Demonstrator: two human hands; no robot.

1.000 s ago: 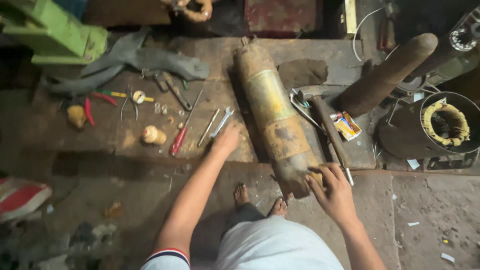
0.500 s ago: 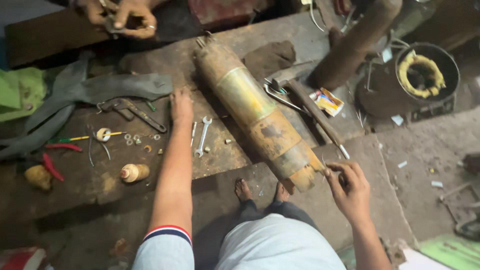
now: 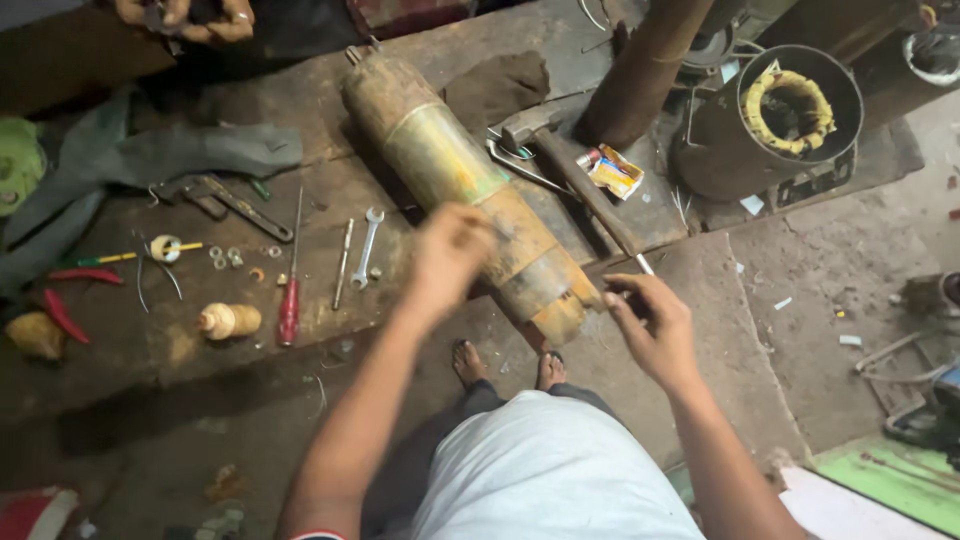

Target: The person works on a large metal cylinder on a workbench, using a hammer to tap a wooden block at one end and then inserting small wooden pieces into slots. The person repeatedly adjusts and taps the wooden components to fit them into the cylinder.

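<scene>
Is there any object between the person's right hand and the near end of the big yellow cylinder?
Nothing visible. The right hand is just beside the near end of the yellow cylinder, with only bare bench between them. The left hand is already over its body.

Both arms outstretched, left hand loosely curled, right hand half-closed.

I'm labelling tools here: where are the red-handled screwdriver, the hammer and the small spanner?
red-handled screwdriver (image 3: pixel 290 312), head view, on its red handle.
hammer (image 3: pixel 527 125), head view, on its metal head.
small spanner (image 3: pixel 366 250), head view, on its shank.
</scene>
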